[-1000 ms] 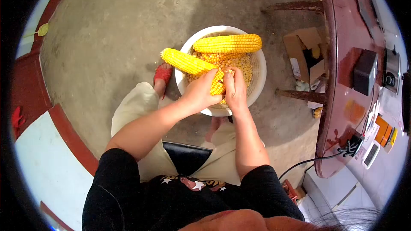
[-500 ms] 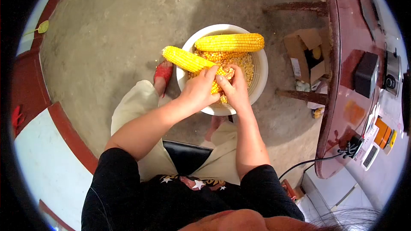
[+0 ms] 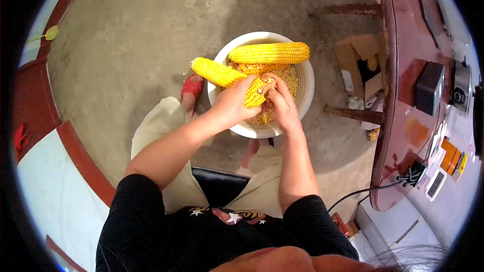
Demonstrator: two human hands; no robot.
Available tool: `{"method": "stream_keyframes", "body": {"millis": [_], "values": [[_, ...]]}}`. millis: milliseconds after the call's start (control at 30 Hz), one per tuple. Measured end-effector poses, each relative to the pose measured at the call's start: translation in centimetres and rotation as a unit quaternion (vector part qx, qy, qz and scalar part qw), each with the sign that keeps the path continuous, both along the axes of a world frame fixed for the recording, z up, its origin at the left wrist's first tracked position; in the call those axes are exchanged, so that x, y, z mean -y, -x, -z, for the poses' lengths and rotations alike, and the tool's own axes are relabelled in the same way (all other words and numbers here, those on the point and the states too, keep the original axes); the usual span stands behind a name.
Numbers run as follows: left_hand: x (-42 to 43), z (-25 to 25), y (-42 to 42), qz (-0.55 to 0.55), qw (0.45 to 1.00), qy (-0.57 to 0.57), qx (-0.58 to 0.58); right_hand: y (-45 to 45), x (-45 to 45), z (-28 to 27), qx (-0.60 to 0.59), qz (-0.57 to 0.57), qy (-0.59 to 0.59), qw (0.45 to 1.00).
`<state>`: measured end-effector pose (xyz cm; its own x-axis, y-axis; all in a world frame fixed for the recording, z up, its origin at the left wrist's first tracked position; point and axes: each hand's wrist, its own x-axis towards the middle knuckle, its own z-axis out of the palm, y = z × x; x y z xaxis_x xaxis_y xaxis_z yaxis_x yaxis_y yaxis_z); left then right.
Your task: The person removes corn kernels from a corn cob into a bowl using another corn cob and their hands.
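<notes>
An ear of corn (image 3: 255,96) is gripped in my left hand (image 3: 233,102), over a white basket (image 3: 307,88). The fingers of my right hand (image 3: 285,111) are curled against the ear's right end, where some kernels are gone and bare cob shows. My right fingertips are partly hidden. Another full yellow ear (image 3: 214,72) leans over the basket's left rim, its lower end hidden near my left hand. A third full ear (image 3: 269,53) lies across the far side of the basket. Loose kernels (image 3: 290,76) and more corn lie inside beneath them.
A dark red table (image 3: 390,136) stands on the right, with a black box (image 3: 430,88) and other items on top. An open cardboard box (image 3: 355,65) sits under it. A black cable (image 3: 360,190) hangs from its near corner. My red shoe (image 3: 192,86) is left of the basket.
The right thumb has moved off the front of the held ear, and my right hand has turned and shifted slightly right and down. More of the ear's stripped end shows.
</notes>
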<state>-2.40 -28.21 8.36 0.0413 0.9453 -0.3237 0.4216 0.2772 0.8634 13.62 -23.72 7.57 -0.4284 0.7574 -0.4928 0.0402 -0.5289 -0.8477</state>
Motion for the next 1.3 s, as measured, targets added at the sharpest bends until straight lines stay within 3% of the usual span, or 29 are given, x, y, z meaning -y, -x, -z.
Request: {"method": "stream_keyframes", "body": {"millis": [100, 233, 433, 500, 633, 700, 833, 967, 1033, 1067, 1167, 1200, 1233, 1300], "values": [[0.6, 0.6, -0.2, -0.001, 0.998, -0.040, -0.048, 0.5, -0.2, -0.9, 0.074, -0.033, -0.048, 0.996], [0.7, 0.8, -0.6, 0.010, 0.997, -0.041, -0.068, 0.6, 0.5, 0.9, 0.065, -0.021, -0.054, 0.996], [-0.3, 0.7, 0.3, -0.004, 0.999, 0.023, 0.044, -0.1, 0.1, 0.7, 0.018, 0.010, -0.011, 1.000], [-0.4, 0.8, 0.5, -0.037, 0.982, 0.070, 0.172, -0.1, 0.2, 1.1, -0.009, 0.059, 0.043, 0.997], [-0.4, 0.6, 0.5, -0.061, 0.979, 0.069, 0.181, -0.2, -0.2, 1.6, -0.024, 0.073, 0.083, 0.994], [-0.7, 0.6, 0.9, -0.088, 0.980, 0.060, 0.166, -0.3, -0.5, 1.5, -0.033, 0.159, 0.120, 0.979], [-0.8, 0.4, 1.0, -0.120, 0.979, 0.061, 0.151, -0.4, -0.8, 0.5, -0.103, 0.182, 0.152, 0.966], [-1.1, -0.9, 1.1, -0.103, 0.983, 0.070, 0.135, -0.9, -0.4, 1.9, -0.084, 0.158, 0.160, 0.971], [-0.9, -0.3, 0.9, -0.118, 0.984, 0.056, 0.121, -0.7, -0.4, 2.2, 0.099, 0.042, 0.009, 0.994], [-0.8, 0.2, 0.9, -0.134, 0.984, 0.043, 0.108, -0.9, 0.0, 2.1, 0.217, -0.016, -0.095, 0.971], [-0.5, 1.6, 1.1, -0.125, 0.987, 0.037, 0.097, -1.2, 0.5, 4.0, 0.192, 0.008, -0.125, 0.973], [-0.3, 2.0, 1.0, -0.125, 0.987, 0.036, 0.097, -0.7, 0.0, 1.9, 0.194, 0.048, -0.040, 0.979], [-0.2, 2.3, 0.8, -0.109, 0.991, 0.024, 0.077, -0.5, 0.0, 1.6, 0.193, 0.048, -0.041, 0.979], [-0.2, 2.2, 0.7, -0.091, 0.994, 0.009, 0.056, -0.2, 0.0, 1.3, 0.091, 0.085, -0.020, 0.992]]}}
